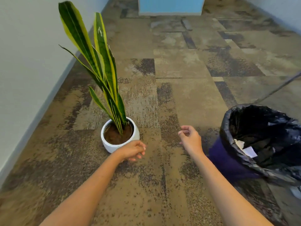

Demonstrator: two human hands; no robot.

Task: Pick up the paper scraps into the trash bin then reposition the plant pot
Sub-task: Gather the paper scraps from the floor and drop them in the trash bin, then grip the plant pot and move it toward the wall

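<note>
Paper scraps (246,148): white pieces lie inside the trash bin, on the black liner, to the right of the right hand's fingers and apart from them. No scrap shows in either hand.
Trash bin (228,162): dark blue body, black bag (263,128) folded over the rim, mouth open. It stands on the carpet just right of the right wrist; contact with the arm cannot be told.
Plant pot (119,136): white, round, upright on the carpet, filled with brown soil. Long green leaves (101,62) with yellow edges rise from it and lean to the left. The pot sits just beyond and left of the left hand's fingers.
Left hand (132,150): palm turned down, fingers (140,151) loosely curled and pointing right, holding nothing. The back of the hand overlaps the pot's near rim in view; whether it touches the pot cannot be told.
Right hand (189,138): raised over the carpet between pot and bin, fingers (184,129) half curled toward the palm, thumb apart, empty. It touches nothing visible.
Gap between hands: bare carpet only, the two sets of fingertips well apart.
Carpet (162,185): brown and tan mottled tiles, beneath both forearms.
Wall (24,62): pale, runs along the left, beyond the pot from the left fingers.
</note>
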